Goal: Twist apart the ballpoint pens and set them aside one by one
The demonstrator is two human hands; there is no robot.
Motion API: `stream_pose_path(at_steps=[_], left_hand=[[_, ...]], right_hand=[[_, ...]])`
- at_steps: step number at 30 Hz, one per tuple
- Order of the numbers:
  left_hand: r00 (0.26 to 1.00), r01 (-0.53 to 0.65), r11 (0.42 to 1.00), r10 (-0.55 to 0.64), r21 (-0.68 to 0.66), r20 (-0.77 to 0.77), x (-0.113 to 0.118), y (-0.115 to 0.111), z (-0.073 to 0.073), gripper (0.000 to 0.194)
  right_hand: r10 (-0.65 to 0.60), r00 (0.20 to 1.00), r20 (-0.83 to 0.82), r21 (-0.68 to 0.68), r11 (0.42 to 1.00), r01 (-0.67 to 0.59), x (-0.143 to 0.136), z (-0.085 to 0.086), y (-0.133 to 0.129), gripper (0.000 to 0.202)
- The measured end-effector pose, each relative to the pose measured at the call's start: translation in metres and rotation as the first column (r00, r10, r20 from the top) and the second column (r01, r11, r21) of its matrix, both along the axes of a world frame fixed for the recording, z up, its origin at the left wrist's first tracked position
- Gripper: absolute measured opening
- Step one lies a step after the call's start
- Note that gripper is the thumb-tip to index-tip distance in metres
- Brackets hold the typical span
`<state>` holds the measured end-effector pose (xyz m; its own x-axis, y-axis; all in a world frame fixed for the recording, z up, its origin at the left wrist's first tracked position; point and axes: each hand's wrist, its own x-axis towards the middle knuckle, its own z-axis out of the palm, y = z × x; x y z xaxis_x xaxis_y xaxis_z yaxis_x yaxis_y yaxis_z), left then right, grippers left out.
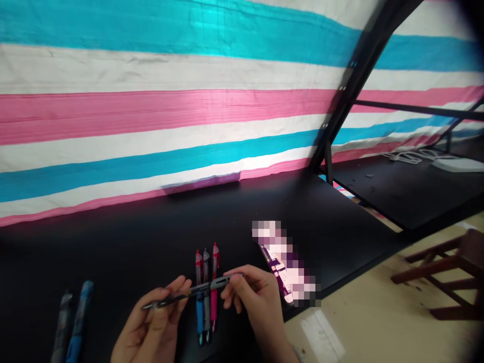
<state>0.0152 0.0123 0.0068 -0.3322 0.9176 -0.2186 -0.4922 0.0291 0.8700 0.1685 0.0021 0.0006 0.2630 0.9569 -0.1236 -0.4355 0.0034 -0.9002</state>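
Note:
A dark pen with a grey clip (196, 289) is held nearly level between both hands, above the black table. My left hand (153, 322) pinches its tip end between thumb and fingers. At the clip end, my right hand (254, 297) grips it with thumb and forefinger. Beneath the held pen, three pens lie side by side: a red and blue one (199, 317), a grey one (206, 315) and a pink one (214, 310). The held pen hides part of them.
Two more pens, one dark (61, 327) and one blue (80, 320), lie at the left. A phone-like object (282, 275), partly pixelated, lies right of my hands. Striped cloth (170, 116) hangs behind the table (151, 232). A wooden stool (454, 264) stands at the right.

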Motion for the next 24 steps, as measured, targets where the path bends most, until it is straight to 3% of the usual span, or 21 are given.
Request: stream_pose_path(at_steps=[4,9,13,17,20,22,24], left_hand=[[0.999,-0.033,0.999,0.033,-0.004,-0.003,-0.002,-0.002,0.000,0.039],[0.995,-0.099,0.990,0.100,-0.101,0.001,-0.003,-0.002,0.001,0.045],[0.994,-0.111,0.988,0.111,-0.110,-0.009,-0.003,-0.001,-0.001,0.043],[0.993,-0.118,0.991,0.117,-0.065,-0.021,-0.005,0.000,-0.005,0.042],[0.994,-0.100,0.994,0.099,-0.043,-0.039,-0.007,-0.001,-0.007,0.043],[0.995,-0.080,0.997,0.079,-0.022,-0.059,-0.009,-0.003,-0.009,0.040],[0.996,-0.061,0.998,0.061,0.002,-0.071,-0.009,-0.004,-0.011,0.039]], right_hand=[[-0.019,1.000,-0.012,0.026,0.999,0.019,-0.005,0.000,0.000,0.016],[-0.014,1.000,-0.011,0.079,0.997,0.015,-0.009,0.000,-0.005,0.006],[-0.011,0.990,0.137,0.133,0.991,-0.007,-0.006,0.000,-0.011,0.012],[0.004,0.983,0.186,0.189,0.981,-0.040,-0.005,0.000,-0.012,0.033],[-0.007,0.984,0.180,0.096,0.995,-0.011,-0.006,0.000,-0.009,0.012],[-0.018,0.976,0.219,0.028,1.000,0.012,-0.007,0.003,-0.008,0.028],[-0.009,0.970,0.245,0.020,1.000,0.004,-0.006,0.007,-0.008,0.030]])
